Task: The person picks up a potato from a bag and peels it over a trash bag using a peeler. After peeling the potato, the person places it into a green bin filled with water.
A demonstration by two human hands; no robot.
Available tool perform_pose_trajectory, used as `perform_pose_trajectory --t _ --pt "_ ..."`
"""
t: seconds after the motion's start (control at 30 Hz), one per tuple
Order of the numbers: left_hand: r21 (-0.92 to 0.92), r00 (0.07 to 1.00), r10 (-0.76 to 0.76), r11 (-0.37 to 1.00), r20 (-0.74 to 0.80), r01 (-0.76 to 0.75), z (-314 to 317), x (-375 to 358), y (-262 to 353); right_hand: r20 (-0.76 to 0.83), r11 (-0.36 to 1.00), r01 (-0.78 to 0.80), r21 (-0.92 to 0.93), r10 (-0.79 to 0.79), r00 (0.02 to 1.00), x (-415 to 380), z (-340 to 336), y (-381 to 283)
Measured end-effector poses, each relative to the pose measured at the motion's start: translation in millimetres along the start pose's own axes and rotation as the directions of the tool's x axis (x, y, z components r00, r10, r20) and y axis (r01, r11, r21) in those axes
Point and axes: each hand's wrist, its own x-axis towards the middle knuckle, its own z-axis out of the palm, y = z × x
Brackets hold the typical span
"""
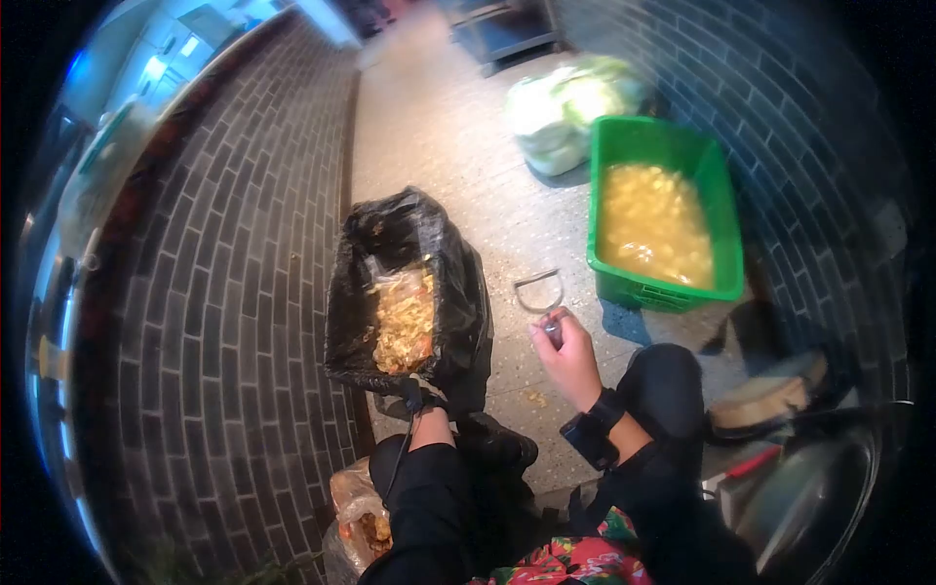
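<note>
My right hand (567, 359) is closed around the handle of a Y-shaped peeler (542, 291), whose wide metal head points away from me over the floor. My left hand (417, 395) is at the near rim of a bin lined with a black plastic bag (458, 283). It looks dark, as if gloved, and its fingers are hard to make out. Inside the lined bin lies a heap of yellowish peelings (404, 322). To the right stands a green tub (612, 278) with pale yellow peeled pieces, perhaps potatoes, in cloudy water.
A full pale plastic sack (561, 112) stands behind the tub. By my left leg is a clear bag (353, 492) with brownish contents. Brick walls (253, 224) flank the speckled floor (419, 136). A round wooden object (770, 395) and a metal pan-like rim lie at right.
</note>
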Motion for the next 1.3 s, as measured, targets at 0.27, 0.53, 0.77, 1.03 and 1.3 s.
perform_pose_trajectory --t 0.27,0.53,0.77,1.03,1.3 --pt "-0.186 0.965 -0.029 0.979 0.262 0.080 39 -1 -41 -0.094 0.965 -0.123 0.231 0.148 0.985 10 -34 -2" --pt "-0.045 0.705 0.475 0.844 0.526 -0.534 36 -96 11 -0.066 0.930 -0.242 0.277 0.269 0.961 27 10 -45" --pt "-0.165 0.263 -0.313 0.306 0.912 0.937 17 -185 135 -0.089 0.953 -0.257 0.163 0.273 0.958 63 65 -34" --pt "-0.276 0.391 -0.018 0.680 0.920 0.679 -10 -147 165 -0.040 0.929 -0.220 -0.299 0.218 0.975 106 51 1" --pt "-0.564 0.945 0.224 0.824 0.236 -0.054 -260 -87 261 0.167 0.975 -0.224 0.006 0.220 0.961 146 69 49"
